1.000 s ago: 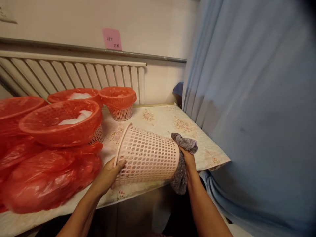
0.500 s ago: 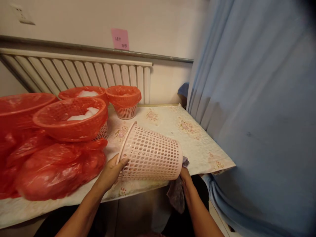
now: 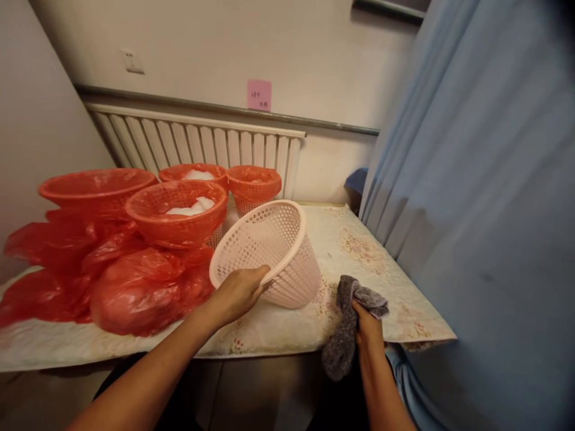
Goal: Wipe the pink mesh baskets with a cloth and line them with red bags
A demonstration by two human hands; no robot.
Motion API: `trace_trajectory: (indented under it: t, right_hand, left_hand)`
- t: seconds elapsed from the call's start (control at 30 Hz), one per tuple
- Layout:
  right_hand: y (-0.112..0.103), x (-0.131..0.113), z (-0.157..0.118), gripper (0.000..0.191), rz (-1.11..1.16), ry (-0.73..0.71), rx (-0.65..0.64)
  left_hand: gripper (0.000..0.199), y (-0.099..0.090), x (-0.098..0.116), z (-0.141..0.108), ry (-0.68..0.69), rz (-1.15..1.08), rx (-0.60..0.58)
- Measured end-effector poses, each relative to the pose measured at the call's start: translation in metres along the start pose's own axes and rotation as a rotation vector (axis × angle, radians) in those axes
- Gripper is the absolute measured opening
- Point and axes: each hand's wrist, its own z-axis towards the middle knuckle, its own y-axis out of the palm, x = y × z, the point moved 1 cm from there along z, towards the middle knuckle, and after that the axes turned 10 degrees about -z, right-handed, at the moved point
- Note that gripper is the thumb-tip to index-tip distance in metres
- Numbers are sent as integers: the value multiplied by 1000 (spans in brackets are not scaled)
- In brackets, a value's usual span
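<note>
A pink perforated basket [image 3: 294, 278] leans over the cloth-covered table, its mouth tipped up and toward the left. My left hand [image 3: 242, 290] grips its near rim, thumb on the inner side. Off to the right, my right hand [image 3: 369, 323] is closed on a dark grey rag [image 3: 344, 341], which hangs down over the table's front edge. The rag and the basket are apart. Just behind and left of the basket stand baskets lined with red plastic bags, the nearest lined basket [image 3: 179, 227] holding something white.
Red plastic bags [image 3: 135, 293] lie heaped at the front left of the flowered tablecloth [image 3: 274, 341]. Another lined basket [image 3: 254, 182] stands at the back. A radiator [image 3: 193, 140] runs along the wall; a blue curtain [image 3: 485, 197] hangs at the right.
The basket has turned from lying sideways to mouth tipped up. My right hand has come away from its base with the rag. The view has shifted, so the background sits further right.
</note>
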Motion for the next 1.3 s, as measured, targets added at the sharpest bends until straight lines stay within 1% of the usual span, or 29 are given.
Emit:
trace_trajectory:
  t: [0.03,0.1,0.17,0.23,0.3,0.37,0.43,0.5,0.57,0.63,0.7,0.73,0.8,0.87,0.93,1.03,1.1,1.17,1.23,1.3]
  right_hand:
    - [0,-6,4,67,-79,-84,44]
    - [1,-19,11,66,-314,-249,130]
    - [5,-31,18,61,-572,-390,166]
    - [9,-40,24,53,-746,-510,151]
    - [15,-47,28,47,-827,-611,115]
    - [19,-50,32,44,-911,-696,81]
    - [22,-48,35,45,-1005,-775,45]
    - [23,-41,40,46,-1113,-820,-9]
    - [23,-28,47,46,-1245,-817,-115]
    - [23,-10,52,44,-1372,-795,-255]
    - [21,9,53,43,-1422,-762,-378]
    - [20,19,53,44,-1429,-754,-418]
    - [16,35,51,47,-1430,-768,-457]
    - [12,47,50,50,-1426,-793,-466]
    - [9,52,50,53,-1424,-801,-467]
    - [8,49,49,55,-1410,-770,-486]
    - [9,42,47,51,-1395,-720,-475]
    - [10,32,43,46,-1391,-656,-436]
    - [10,22,37,45,-1401,-599,-369]
    - [9,12,29,48,-1402,-555,-277]
  left_hand:
    - [12,-1,4,-1,8,60,-24]
    - [15,-1,13,-1,25,155,-57]
    - [18,-1,20,-2,46,237,-86]
    - [18,0,27,-2,76,326,-103]
    - [17,0,32,-3,116,405,-111]
    - [16,-1,37,-4,152,460,-118]
    - [14,-1,43,-5,176,488,-135]
    - [12,-1,47,-6,200,497,-142]
    - [10,1,49,-6,230,493,-128]
    - [6,5,49,-6,254,482,-108]
    - [3,9,49,-7,272,473,-95]
    - [2,11,49,-8,280,471,-90]
    - [4,13,49,-10,298,462,-79]
    - [4,12,49,-12,317,437,-67]
    - [6,9,49,-15,326,393,-44]
    - [18,3,47,-23,324,282,15]
    - [27,-2,42,-33,313,190,73]
    - [31,-7,33,-46,297,107,165]
    - [28,-15,19,-62,268,49,303]
    - [26,-24,-1,-79,210,20,454]
